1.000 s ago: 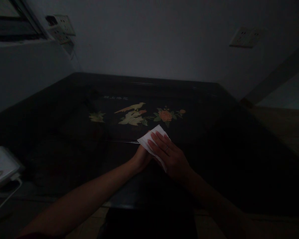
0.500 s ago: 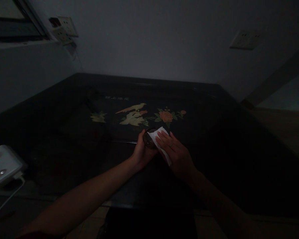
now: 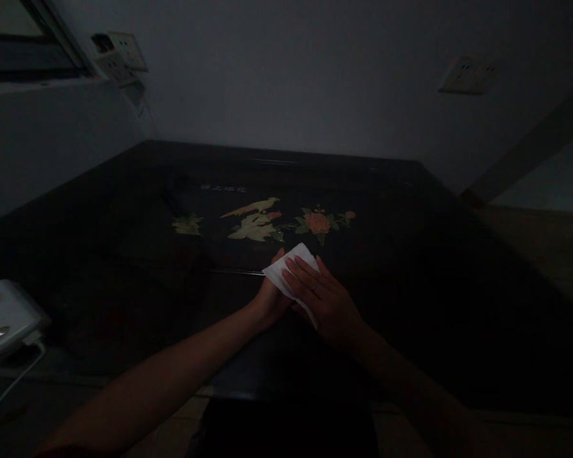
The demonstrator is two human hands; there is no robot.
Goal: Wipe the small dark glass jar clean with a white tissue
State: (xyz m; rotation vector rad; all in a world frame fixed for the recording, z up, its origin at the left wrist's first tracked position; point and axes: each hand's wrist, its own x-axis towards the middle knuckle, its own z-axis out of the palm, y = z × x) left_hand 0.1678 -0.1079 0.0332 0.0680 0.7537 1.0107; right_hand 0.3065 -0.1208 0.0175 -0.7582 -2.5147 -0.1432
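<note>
A white tissue [image 3: 274, 272] is spread under the fingers of my right hand [image 3: 333, 306], which presses it flat over the palm side of my left hand [image 3: 269, 300]. Around a small round dark, glassy dish my left hand is curled; the tissue and right fingers now cover that dish, so its shape cannot be seen. Both hands meet above the near middle of a dark glossy table [image 3: 239, 337]. Inlaid in the tabletop just beyond them are a bird design [image 3: 253, 226] and an orange flower [image 3: 317, 222].
At the left edge stands a white box-shaped device [image 3: 9, 312] with a white cable [image 3: 16, 381]. Wall sockets [image 3: 127, 51] are at the back left, and another socket plate [image 3: 468, 75] is on the right wall. The room is very dim.
My right hand has slid left with the tissue, across the dish. The dish's dark rim, visible before, is now covered. My left hand has barely moved.
</note>
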